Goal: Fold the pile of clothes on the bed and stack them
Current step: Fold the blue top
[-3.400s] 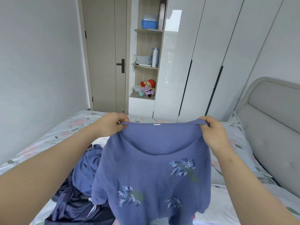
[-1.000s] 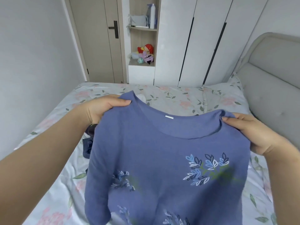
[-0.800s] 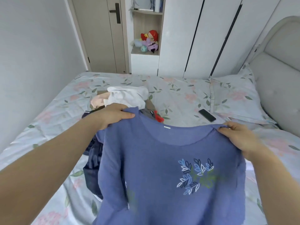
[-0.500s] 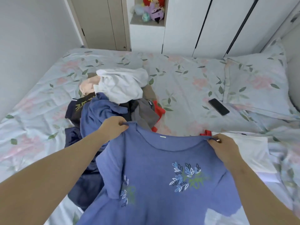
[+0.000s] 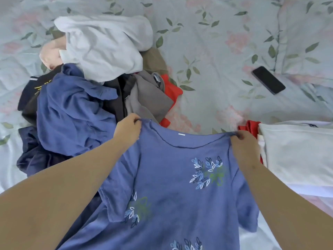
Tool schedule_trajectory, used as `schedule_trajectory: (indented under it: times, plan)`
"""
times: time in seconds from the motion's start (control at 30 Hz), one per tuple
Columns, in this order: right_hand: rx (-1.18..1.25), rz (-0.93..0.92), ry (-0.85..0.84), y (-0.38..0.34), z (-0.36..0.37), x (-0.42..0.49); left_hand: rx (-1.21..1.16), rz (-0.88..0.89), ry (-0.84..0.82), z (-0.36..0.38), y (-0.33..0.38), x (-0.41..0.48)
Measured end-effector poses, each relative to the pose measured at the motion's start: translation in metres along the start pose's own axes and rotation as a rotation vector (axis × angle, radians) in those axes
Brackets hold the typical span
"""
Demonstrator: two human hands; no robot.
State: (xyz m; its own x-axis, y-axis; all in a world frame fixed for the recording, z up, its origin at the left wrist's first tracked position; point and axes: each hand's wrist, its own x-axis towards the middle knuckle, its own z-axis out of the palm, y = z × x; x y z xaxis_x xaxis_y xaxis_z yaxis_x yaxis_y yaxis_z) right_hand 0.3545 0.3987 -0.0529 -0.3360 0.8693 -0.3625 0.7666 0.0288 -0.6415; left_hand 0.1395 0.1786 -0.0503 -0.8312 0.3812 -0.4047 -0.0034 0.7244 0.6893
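The left hand (image 5: 128,129) and right hand (image 5: 240,143) each pinch a shoulder of a soft blue knit top (image 5: 173,186) embroidered with leaf sprigs, spread across the lower centre. A rumpled clothes pile (image 5: 86,83) fills the upper left; folded white fabric (image 5: 297,150) sits right; a flat black phone (image 5: 268,80) lies on the floral sheet (image 5: 216,42).

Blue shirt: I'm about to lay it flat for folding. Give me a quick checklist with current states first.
1. The left hand pinches one shoulder of the shirt: ok.
2. The right hand pinches the other shoulder: ok.
3. The neckline stretched between the hands: ok.
4. Left-side sleeve flat: not ok, doubled over the front.
5. Free bed under the shirt: cannot tell, hidden.
6. The phone clear of the shirt: ok.
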Motion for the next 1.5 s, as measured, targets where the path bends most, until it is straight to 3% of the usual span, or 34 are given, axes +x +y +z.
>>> schedule_trajectory:
  times: [0.1,0.17,0.23,0.37,0.57,0.67,0.83,1.0,1.07,1.13,1.2,1.27,1.3,1.33,1.5]
  plan:
    - [0.055,-0.104,-0.017,-0.001,0.029,-0.017,0.231,0.19,-0.095,0.004,-0.017,0.003]
    - [-0.094,-0.187,-0.081,0.007,0.055,-0.042,0.369,0.364,-0.03,0.004,-0.039,-0.007]
    - [-0.33,-0.169,-0.239,0.018,0.081,-0.068,0.449,0.427,0.08,0.001,-0.065,-0.024]
    - [-0.528,-0.061,-0.521,0.035,0.12,-0.097,0.493,0.246,0.142,-0.015,-0.117,-0.045]
    - [-0.541,-0.039,-0.605,0.048,0.134,-0.089,0.679,-0.076,-0.001,-0.029,-0.145,-0.045]
    - [-0.531,-0.047,-0.604,0.05,0.134,-0.089,0.722,-0.091,-0.037,-0.034,-0.147,-0.039]
    - [-0.516,-0.053,-0.6,0.052,0.134,-0.09,0.496,0.052,0.046,-0.051,-0.13,-0.032]
    - [-0.415,-0.069,-0.61,0.051,0.127,-0.089,0.321,0.007,0.051,-0.063,-0.08,-0.036]
    - [-0.223,-0.069,-0.574,0.054,0.119,-0.091,0.173,0.004,0.036,-0.051,-0.056,-0.041]
    - [0.032,-0.051,-0.428,0.062,0.103,-0.099,-0.022,0.004,-0.009,-0.03,-0.032,-0.055]
    - [0.08,-0.083,-0.18,0.073,0.083,-0.11,-0.159,-0.083,-0.284,-0.003,-0.011,-0.073]
    - [0.071,-0.084,0.017,0.089,0.064,-0.115,-0.133,-0.222,-0.64,0.026,-0.003,-0.088]
    - [0.089,-0.058,0.083,0.096,0.055,-0.117,-0.084,-0.241,-0.702,0.04,-0.008,-0.09]
    - [0.103,-0.016,0.141,0.105,0.046,-0.116,-0.028,-0.214,-0.657,0.052,-0.015,-0.09]
    - [0.102,0.322,0.298,0.149,0.019,-0.105,0.328,-0.054,0.015,0.07,-0.06,-0.085]
